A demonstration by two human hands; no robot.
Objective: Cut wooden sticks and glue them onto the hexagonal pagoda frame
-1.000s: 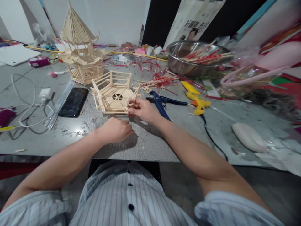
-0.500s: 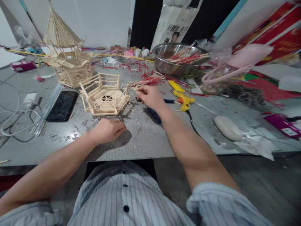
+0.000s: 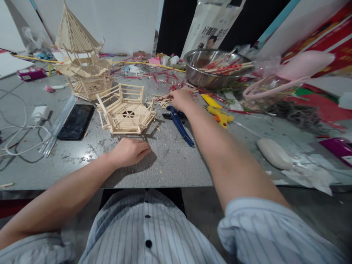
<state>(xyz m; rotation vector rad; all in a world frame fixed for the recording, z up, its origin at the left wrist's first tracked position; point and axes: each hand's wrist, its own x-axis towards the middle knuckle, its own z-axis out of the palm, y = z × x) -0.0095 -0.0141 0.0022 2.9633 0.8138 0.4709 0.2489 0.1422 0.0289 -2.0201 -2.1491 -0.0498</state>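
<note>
My left hand [image 3: 131, 152] rests on the table's near side with its fingers curled together and nothing showing in them. Just beyond it sits a six-sided pale wooden-stick frame [image 3: 125, 126], with railings round its edge and a round opening in its floor. My right hand [image 3: 180, 99] reaches down to a heap of short wooden sticks [image 3: 164, 102] and red bits. Its fingertips are partly hidden, so a grip cannot be made out. Blue-handled pliers [image 3: 180, 126] lie beside that hand, nearer to me. Behind the frame, at the left, stands a stick pagoda [image 3: 79, 51].
A steel bowl [image 3: 198, 75] of red-tipped sticks is at the back. Right of my arm lie a yellow glue gun [image 3: 222, 116] and a pale computer mouse [image 3: 275, 153]. A phone [image 3: 76, 123], a white charger [image 3: 40, 113] and cables are on the left.
My right hand has moved farther away, from beside the pliers to the stick heap, uncovering more of the pliers. My left hand stays put. The view has shifted slightly.
</note>
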